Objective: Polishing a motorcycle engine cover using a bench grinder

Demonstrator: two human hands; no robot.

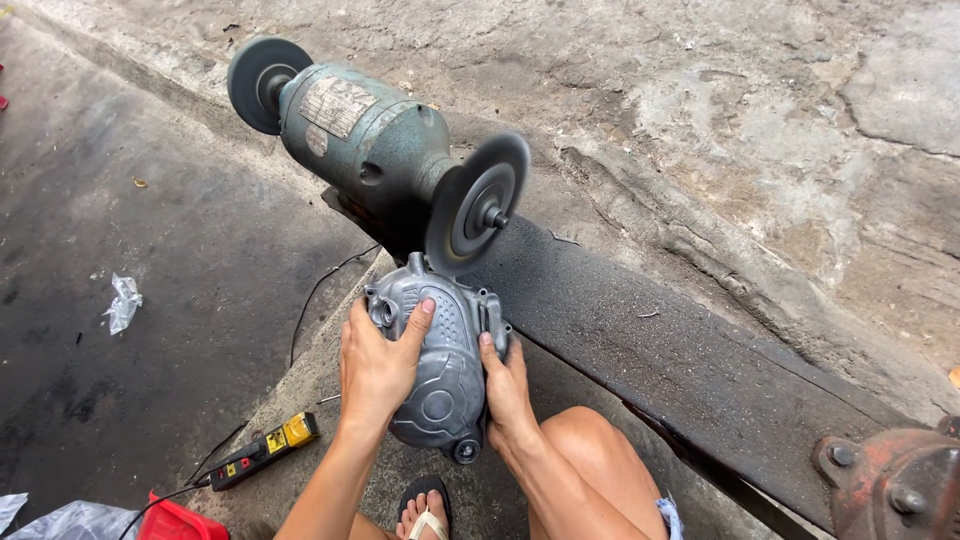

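1. Left hand (375,365) lies spread flat over the grey metal engine cover (440,360), fingers reaching up its face; the right hand (508,385) clamps the cover's right edge with curled fingers.
2. Held between both hands above the knees, the cover's top edge sits just under the right grinding wheel (476,202).
3. That wheel belongs to a green bench grinder (365,140) on a dark plank (650,340).
4. Lower left, a yellow-and-black power strip (262,450) lies on the concrete floor (180,260), near a sandalled foot (425,515).
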